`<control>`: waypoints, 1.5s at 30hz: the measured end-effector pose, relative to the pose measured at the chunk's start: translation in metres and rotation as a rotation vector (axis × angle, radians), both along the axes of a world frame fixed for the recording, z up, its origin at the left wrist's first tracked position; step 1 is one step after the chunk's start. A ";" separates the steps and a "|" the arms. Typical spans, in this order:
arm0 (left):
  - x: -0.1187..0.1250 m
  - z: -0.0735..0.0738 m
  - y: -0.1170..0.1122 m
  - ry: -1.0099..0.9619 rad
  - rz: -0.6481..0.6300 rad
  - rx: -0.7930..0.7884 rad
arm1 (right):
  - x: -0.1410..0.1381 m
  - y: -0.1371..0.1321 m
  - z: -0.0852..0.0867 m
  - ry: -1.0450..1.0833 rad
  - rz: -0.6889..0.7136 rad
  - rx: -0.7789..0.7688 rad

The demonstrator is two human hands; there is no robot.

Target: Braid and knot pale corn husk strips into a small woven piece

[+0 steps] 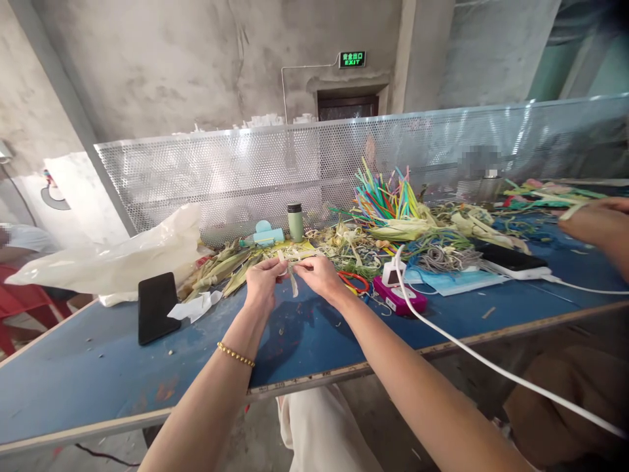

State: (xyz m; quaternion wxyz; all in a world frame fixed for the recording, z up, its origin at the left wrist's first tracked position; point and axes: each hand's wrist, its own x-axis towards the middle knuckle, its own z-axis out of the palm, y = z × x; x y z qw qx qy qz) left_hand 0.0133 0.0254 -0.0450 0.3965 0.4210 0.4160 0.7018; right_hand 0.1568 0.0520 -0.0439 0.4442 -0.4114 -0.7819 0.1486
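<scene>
My left hand (pixel 263 280) and my right hand (pixel 319 275) meet above the blue table (pixel 98 373), both pinched on a pale strip of dried leaf (pixel 293 280) that hangs down between them. A bead bracelet (pixel 236 354) sits on my left wrist. Just beyond my hands lies a heap of pale and green husk leaves (pixel 226 269). Orange-handled scissors (pixel 354 281) lie right of my right hand.
A black phone (pixel 156 307) and crumpled paper (pixel 194 307) lie left. A pink device (pixel 399 298) with a white cable (pixel 491 367), a green flask (pixel 295 221), coloured strips (pixel 383 196) and a plastic bag (pixel 122 259) crowd the table. Another person's hand (pixel 597 226) works at right. A perforated metal screen (pixel 344 164) backs the table.
</scene>
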 end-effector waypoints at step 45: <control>-0.011 0.010 -0.001 -0.013 -0.168 -0.031 | 0.014 -0.016 0.018 0.324 0.561 -0.292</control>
